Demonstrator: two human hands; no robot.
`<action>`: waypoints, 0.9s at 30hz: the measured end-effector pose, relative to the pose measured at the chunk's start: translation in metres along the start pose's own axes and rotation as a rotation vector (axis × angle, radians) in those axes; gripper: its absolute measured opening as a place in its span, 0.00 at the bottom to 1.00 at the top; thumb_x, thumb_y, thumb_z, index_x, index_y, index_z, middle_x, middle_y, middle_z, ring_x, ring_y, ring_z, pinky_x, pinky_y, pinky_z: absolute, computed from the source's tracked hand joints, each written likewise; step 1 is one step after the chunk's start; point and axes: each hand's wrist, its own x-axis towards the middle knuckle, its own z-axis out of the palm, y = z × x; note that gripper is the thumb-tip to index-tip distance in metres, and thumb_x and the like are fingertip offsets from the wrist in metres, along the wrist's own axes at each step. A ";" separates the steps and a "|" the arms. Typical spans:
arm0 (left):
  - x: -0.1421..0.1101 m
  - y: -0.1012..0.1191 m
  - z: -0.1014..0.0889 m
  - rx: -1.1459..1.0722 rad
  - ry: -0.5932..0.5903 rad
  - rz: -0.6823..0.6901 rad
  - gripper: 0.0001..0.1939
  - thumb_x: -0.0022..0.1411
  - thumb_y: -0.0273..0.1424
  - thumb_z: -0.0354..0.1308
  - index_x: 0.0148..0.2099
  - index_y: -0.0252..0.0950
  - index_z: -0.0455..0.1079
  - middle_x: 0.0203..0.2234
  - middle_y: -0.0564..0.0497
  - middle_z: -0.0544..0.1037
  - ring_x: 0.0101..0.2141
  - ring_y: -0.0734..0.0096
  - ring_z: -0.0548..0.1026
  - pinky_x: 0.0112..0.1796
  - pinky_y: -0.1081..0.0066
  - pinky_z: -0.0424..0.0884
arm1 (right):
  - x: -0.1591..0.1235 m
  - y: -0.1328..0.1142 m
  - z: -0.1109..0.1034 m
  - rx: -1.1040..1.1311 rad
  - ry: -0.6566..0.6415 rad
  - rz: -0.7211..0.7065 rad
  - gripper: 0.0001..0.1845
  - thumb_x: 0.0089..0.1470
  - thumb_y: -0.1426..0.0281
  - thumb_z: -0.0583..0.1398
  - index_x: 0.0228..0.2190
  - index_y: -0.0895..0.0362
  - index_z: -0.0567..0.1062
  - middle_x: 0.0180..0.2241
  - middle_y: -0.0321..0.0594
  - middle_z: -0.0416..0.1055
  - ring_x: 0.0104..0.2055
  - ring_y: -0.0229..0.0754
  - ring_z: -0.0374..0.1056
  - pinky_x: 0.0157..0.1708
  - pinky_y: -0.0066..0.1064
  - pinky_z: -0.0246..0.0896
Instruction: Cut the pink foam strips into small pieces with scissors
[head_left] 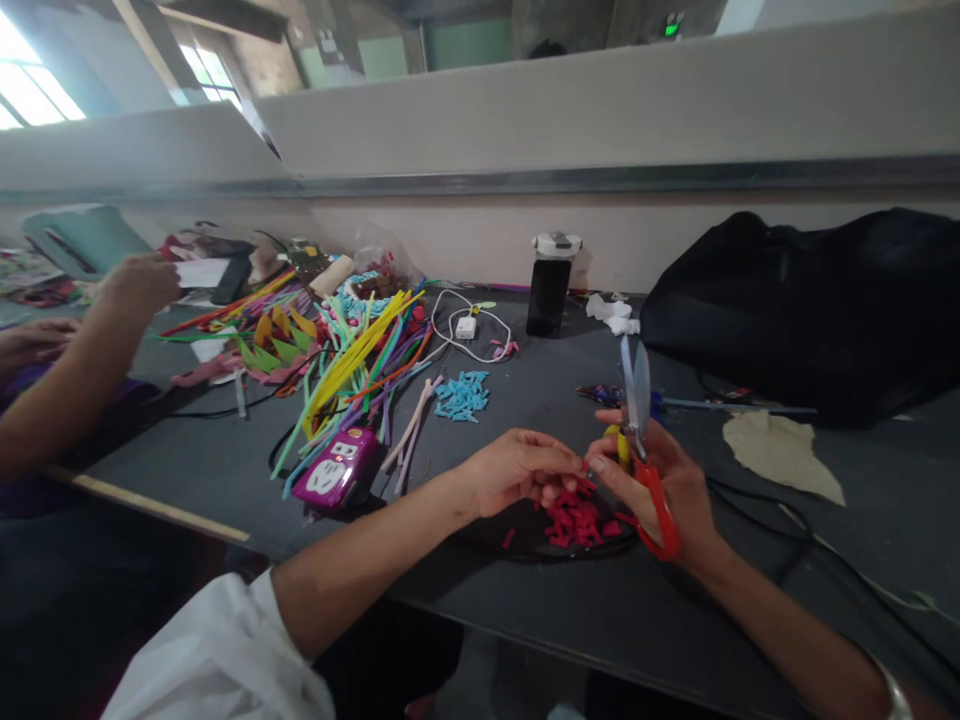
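My left hand is closed in a pinch, its fingertips meeting those of my right hand. A speck of red shows between the fingertips, too small to make out clearly. My right hand holds a pair of scissors with red handles, the blades pointing up and away and slightly apart. A small yellow part shows beside the scissors' pivot. Just below both hands lies a pile of small red cut pieces. Farther back is a pile of light blue cut pieces.
Colourful pipe cleaners lie left of centre beside a purple power socket box. A phone leans against a bottle at the back, near a white charger. A black bag stands right. Another person's arm reaches in from the left.
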 end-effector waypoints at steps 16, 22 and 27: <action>0.007 0.001 -0.008 -0.392 0.332 0.581 0.08 0.51 0.30 0.67 0.33 0.35 0.72 0.21 0.55 0.73 0.20 0.82 0.67 0.23 0.77 0.62 | 0.000 0.025 -0.013 -0.853 -0.039 -0.395 0.27 0.55 0.72 0.57 0.57 0.50 0.67 0.44 0.40 0.75 0.46 0.47 0.72 0.46 0.39 0.68; 0.005 0.000 -0.008 -0.314 0.390 0.612 0.09 0.51 0.33 0.67 0.33 0.35 0.72 0.22 0.55 0.74 0.19 0.82 0.67 0.24 0.76 0.63 | 0.000 0.032 -0.012 -0.938 -0.028 -0.412 0.26 0.55 0.72 0.58 0.56 0.50 0.68 0.45 0.39 0.76 0.45 0.46 0.73 0.43 0.35 0.68; 0.005 0.000 -0.008 -0.268 0.421 0.622 0.09 0.51 0.33 0.66 0.33 0.34 0.73 0.22 0.55 0.74 0.19 0.82 0.67 0.24 0.76 0.63 | -0.001 0.029 -0.012 -0.987 -0.023 -0.449 0.26 0.55 0.72 0.57 0.56 0.52 0.68 0.44 0.40 0.76 0.44 0.45 0.74 0.39 0.33 0.68</action>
